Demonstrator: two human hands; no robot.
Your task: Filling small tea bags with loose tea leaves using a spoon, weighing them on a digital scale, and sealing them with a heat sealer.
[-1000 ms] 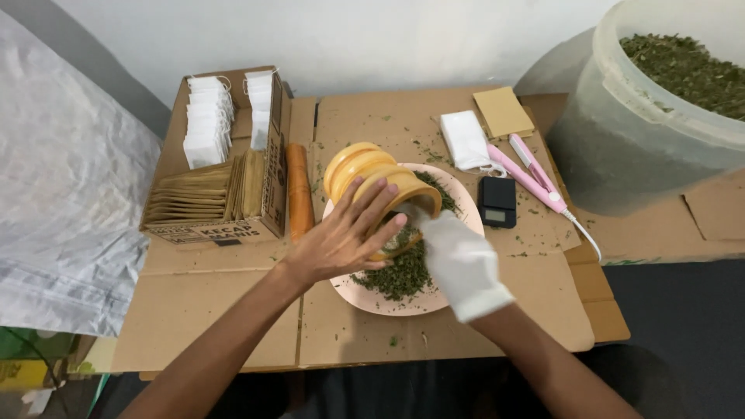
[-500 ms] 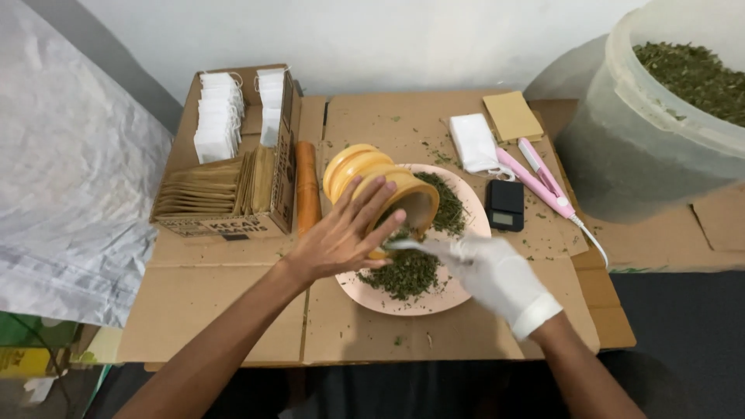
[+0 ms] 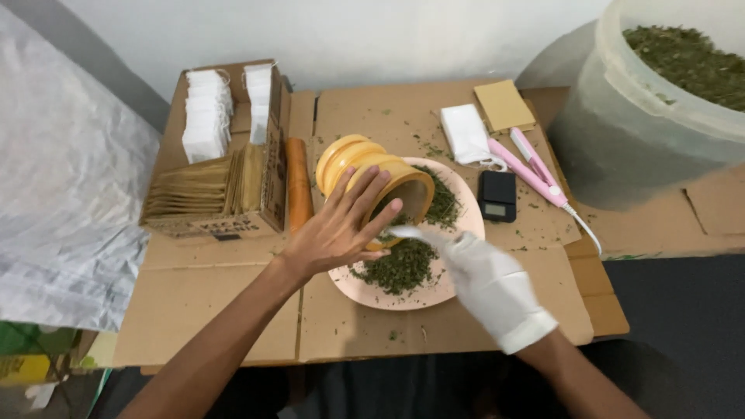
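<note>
My bare left hand [image 3: 337, 230] grips a yellow tub [image 3: 365, 172] tipped on its side over a pink plate [image 3: 458, 281], its mouth facing right. Dried green leaves [image 3: 400, 265] lie heaped on the plate below the tub's mouth. My right hand [image 3: 485, 278], in a white glove, reaches toward the tub's opening with its fingers extended over the leaves; it holds nothing that I can see.
A cardboard box [image 3: 221, 174] with white sachets and brown envelopes stands at the left, an orange tube [image 3: 298, 184] beside it. A small black scale [image 3: 497, 195], a pink sealer tool [image 3: 535, 171], a white pouch [image 3: 467, 133] and a large tub of leaves [image 3: 660, 101] lie to the right.
My gloved right hand has drawn back from the tub's mouth toward me and to the right. The tub and my left hand stay in place.
</note>
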